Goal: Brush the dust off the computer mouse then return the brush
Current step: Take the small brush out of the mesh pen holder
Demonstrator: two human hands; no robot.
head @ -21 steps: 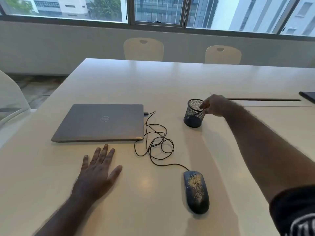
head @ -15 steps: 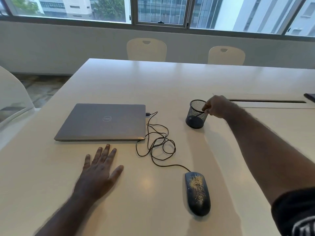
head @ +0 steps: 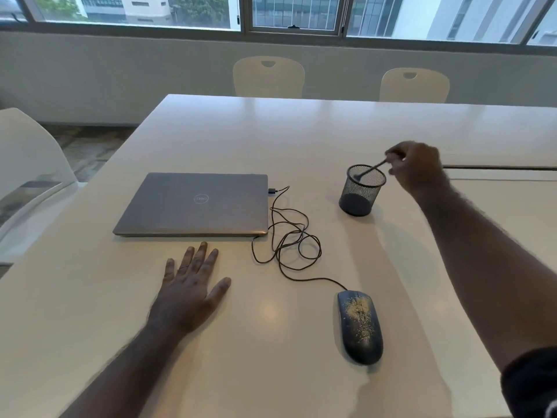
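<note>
Nearest you, the mouse [head: 360, 326] sits on the desk [head: 90, 297] at lower right, dusted with pale grit over its front and middle, long axis running near to far, cable end pointing away toward the laptop [head: 196, 204]. Your left hand [head: 190, 289] lies flat on the desk, fingers spread wide, holding nothing, just in front of the laptop and well left of the mouse. The cable [head: 289, 245] loops between laptop and mouse. Farther out, your right hand [head: 414, 167] pinches the thin handle of the brush [head: 371, 170], closed on it, the brush slanting down-left with its tip inside the mesh cup [head: 361, 190]. Key relation: the mouse lies straight back toward you from the right hand, roughly under that forearm's line, so the right hand is the one to bring it in. You likely need to lift the brush clear of the rim, pull back, then sweep along the mouse's long axis. Cup could tip if the tip snags.
</note>
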